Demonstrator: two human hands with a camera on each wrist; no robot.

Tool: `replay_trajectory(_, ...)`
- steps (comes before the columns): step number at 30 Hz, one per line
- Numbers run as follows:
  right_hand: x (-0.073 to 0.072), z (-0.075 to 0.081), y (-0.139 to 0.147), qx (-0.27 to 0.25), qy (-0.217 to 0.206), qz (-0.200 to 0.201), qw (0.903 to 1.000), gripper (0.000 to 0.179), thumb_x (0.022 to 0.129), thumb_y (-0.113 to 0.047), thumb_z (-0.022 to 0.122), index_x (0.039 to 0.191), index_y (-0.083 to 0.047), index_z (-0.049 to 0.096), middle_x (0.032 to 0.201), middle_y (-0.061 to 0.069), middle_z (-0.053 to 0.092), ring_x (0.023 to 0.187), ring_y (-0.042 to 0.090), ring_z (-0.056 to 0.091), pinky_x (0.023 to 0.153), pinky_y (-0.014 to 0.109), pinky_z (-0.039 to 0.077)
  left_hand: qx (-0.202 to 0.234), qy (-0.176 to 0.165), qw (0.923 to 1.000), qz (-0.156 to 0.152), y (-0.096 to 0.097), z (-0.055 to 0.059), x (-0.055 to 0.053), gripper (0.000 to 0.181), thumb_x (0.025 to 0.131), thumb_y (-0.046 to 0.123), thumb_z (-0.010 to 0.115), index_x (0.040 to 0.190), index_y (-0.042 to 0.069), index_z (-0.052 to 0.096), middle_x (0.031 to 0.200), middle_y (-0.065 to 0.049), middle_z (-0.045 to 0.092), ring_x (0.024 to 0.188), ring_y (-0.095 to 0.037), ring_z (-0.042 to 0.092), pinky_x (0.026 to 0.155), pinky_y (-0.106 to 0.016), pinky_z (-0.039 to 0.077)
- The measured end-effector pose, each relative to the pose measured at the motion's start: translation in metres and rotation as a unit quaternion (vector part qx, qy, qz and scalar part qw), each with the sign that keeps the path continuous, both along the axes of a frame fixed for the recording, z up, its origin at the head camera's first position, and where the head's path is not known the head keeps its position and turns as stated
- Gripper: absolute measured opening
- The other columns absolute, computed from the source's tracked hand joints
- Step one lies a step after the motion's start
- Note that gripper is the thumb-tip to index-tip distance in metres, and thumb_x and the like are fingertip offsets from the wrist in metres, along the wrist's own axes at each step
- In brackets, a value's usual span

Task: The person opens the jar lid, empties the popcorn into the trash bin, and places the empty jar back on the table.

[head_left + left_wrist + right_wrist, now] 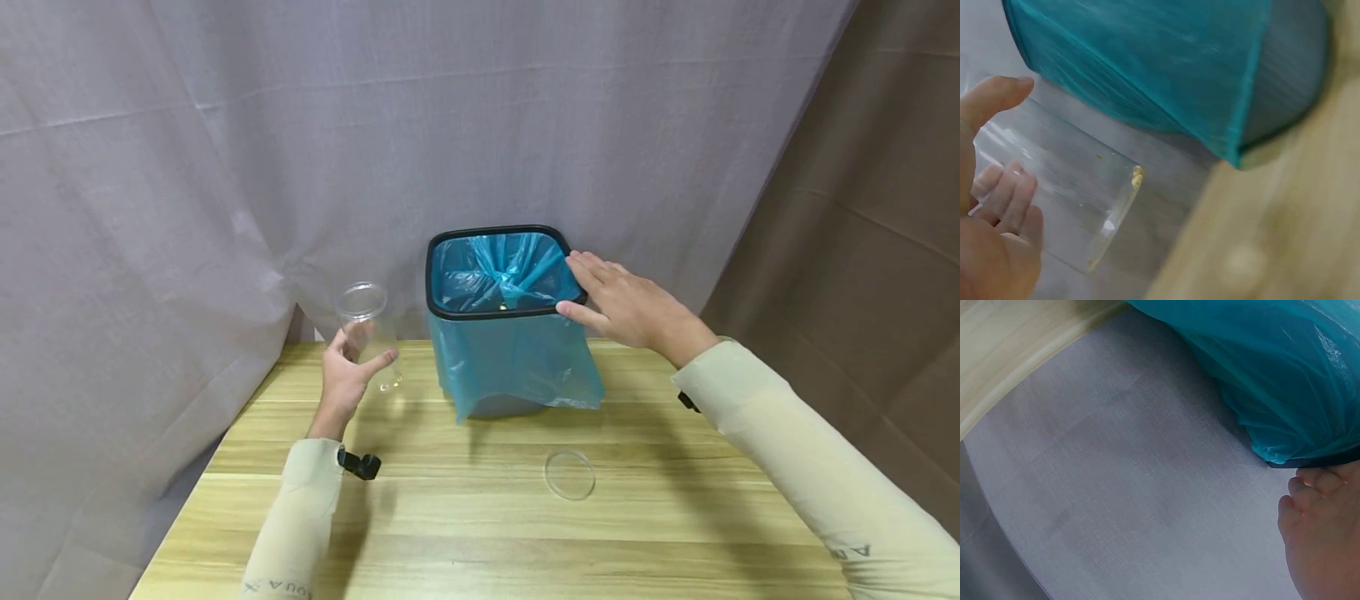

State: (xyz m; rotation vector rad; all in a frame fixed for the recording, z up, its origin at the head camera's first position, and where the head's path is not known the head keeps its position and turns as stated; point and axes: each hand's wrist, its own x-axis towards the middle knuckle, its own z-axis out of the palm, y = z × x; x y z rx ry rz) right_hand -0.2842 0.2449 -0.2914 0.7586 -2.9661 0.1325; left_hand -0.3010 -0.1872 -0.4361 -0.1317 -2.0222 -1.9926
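My left hand (349, 379) holds a clear cylindrical container (381, 337) upright, thumb on one side and fingers round the other. Yellowish bits cling to the container's bottom edge (1137, 177) in the left wrist view. To its right stands a trash can with a black rim (480, 316), lined with a blue plastic bag (517, 358) whose edge hangs down outside. At the can's right rim rests my right hand (630, 304), fingers extended and thumb at the front corner. A clear round lid (570, 475) lies on the table in front of the can.
The wood-grain table (465, 517) carries the can near its back edge. A grey cloth curtain (337, 150) hangs close behind, and a darker brownish cloth (862, 275) hangs at the right.
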Motion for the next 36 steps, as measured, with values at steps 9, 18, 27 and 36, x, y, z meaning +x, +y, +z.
replay_trajectory(9,0.001,0.0,0.0,-0.001,0.0,0.004,1.0,0.09,0.108,-0.065,0.036,0.169,-0.005,0.009,0.178,0.018,0.011,0.165,0.038,0.012,0.134,0.059,0.015,0.029,-0.042,0.9985,0.02,0.01,-0.046,0.011,0.073,0.079,-0.002,0.088,0.143,0.006,0.056,0.152,-0.017,0.06,0.15,-0.024,0.049,0.131,-0.034,0.031)
replay_trajectory(18,-0.001,-0.001,0.002,-0.001,-0.006,0.0,1.0,0.09,0.108,-0.065,0.036,0.169,-0.005,0.009,0.178,0.018,0.01,0.165,0.039,0.011,0.134,0.06,0.014,0.032,-0.048,0.9982,0.02,0.018,-0.071,0.016,0.069,0.078,0.0,0.089,0.138,0.0,0.056,0.148,-0.021,0.061,0.149,-0.03,0.048,0.132,-0.042,0.029)
replay_trajectory(27,-0.002,-0.002,0.002,-0.003,-0.003,0.003,1.0,0.09,0.108,-0.065,0.036,0.169,-0.005,0.009,0.178,0.018,0.01,0.165,0.039,0.012,0.133,0.06,0.014,0.008,-0.041,0.9991,0.005,0.021,-0.089,0.022,0.071,0.078,0.006,0.092,0.138,0.005,0.052,0.153,-0.023,0.056,0.153,-0.031,0.045,0.134,-0.045,0.024)
replay_trajectory(36,-0.004,0.001,0.006,-0.025,-0.025,-0.007,0.9994,0.093,0.105,-0.07,0.037,0.171,-0.011,0.006,0.179,0.014,0.008,0.166,0.038,0.01,0.133,0.063,0.014,-0.124,-0.051,0.9909,-0.011,0.013,-0.088,0.025,0.092,0.079,0.029,0.095,0.152,0.013,0.041,0.16,-0.017,0.048,0.158,-0.04,0.032,0.13,-0.065,0.021)
